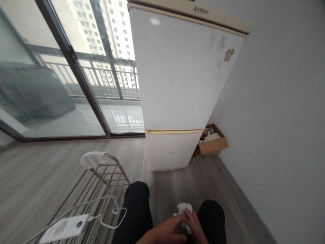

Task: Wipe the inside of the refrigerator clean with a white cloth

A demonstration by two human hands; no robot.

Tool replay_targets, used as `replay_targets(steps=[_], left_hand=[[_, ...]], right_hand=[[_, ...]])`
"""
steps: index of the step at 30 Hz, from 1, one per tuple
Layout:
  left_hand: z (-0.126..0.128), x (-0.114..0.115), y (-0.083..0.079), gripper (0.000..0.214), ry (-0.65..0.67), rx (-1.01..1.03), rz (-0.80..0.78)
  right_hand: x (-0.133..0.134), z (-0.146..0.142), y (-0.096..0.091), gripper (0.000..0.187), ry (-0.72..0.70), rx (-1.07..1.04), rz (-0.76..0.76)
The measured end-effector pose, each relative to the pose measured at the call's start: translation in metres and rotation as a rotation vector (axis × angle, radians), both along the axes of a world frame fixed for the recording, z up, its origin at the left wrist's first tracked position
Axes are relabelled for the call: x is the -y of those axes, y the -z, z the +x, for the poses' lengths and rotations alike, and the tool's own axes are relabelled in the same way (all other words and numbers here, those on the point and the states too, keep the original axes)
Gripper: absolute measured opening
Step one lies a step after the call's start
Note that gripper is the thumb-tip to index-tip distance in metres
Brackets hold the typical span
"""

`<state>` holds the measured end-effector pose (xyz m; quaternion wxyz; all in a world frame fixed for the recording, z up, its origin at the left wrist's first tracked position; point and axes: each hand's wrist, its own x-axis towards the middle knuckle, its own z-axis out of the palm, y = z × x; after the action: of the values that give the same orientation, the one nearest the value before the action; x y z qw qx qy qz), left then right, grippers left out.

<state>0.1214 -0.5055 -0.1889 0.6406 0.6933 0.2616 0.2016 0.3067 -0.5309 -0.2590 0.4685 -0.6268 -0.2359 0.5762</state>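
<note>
Low in the head view, between my knees in dark trousers, both hands close round a crumpled white cloth [183, 208]. My left hand [166, 231] comes in from the lower left with its fingers curled over the cloth's lower part. From the right, my right hand [194, 224] pinches the same cloth. Its upper end sticks out above the fingers.
A tall white fridge [182, 84] with stained spots stands ahead against the grey wall. An open cardboard box [212, 139] of odds and ends sits to its right. A metal rack [106, 183] at left carries a white power bank [64, 227] with a cable. Glass balcony doors [63, 84] fill the left.
</note>
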Motion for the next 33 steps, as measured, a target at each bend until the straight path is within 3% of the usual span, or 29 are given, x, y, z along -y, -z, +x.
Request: replay_targets(steps=[1, 3, 5, 7, 10, 14, 16, 19, 28, 33], left_hand=[[-0.007, -0.007, -0.005, 0.054, -0.033, -0.023, -0.021], [-0.028, -0.028, -0.009, 0.053, -0.224, -0.126, 0.003], [-0.055, -0.05, -0.004, 0.046, -0.444, -0.293, 0.161], [-0.084, -0.068, 0.008, 0.043, -0.56, -0.5, 0.325], [-0.117, -0.081, 0.029, 0.039, -0.562, -0.712, 0.541], [-0.132, -0.087, 0.042, 0.032, -0.554, -0.828, 0.613], [-0.133, -0.089, 0.043, 0.029, -0.565, -0.845, 0.613], [-0.136, -0.091, 0.045, 0.027, -0.581, -0.846, 0.613], [-0.155, -0.094, 0.059, 0.028, -0.587, -0.86, 0.603], [-0.153, -0.095, 0.062, 0.045, -0.602, -0.868, 0.605]], right_hand=[[-0.007, 0.015, -0.008, 0.061, 0.053, 0.078, 0.004], [-0.019, 0.049, -0.024, 0.061, 0.118, 0.281, 0.077], [-0.024, 0.086, -0.033, 0.055, 0.142, 0.563, 0.216], [-0.023, 0.119, -0.031, 0.048, 0.177, 0.787, 0.275], [-0.009, 0.155, -0.006, 0.037, 0.246, 0.96, 0.3], [0.01, 0.178, 0.038, 0.032, 0.323, 1.093, 0.228], [0.016, 0.185, 0.051, 0.035, 0.33, 1.137, 0.196], [0.02, 0.188, 0.057, 0.039, 0.285, 1.157, 0.208], [-0.001, 0.142, 0.035, 0.036, 0.129, 1.226, 0.274], [-0.009, 0.134, 0.034, 0.039, 0.017, 1.323, 0.283]])
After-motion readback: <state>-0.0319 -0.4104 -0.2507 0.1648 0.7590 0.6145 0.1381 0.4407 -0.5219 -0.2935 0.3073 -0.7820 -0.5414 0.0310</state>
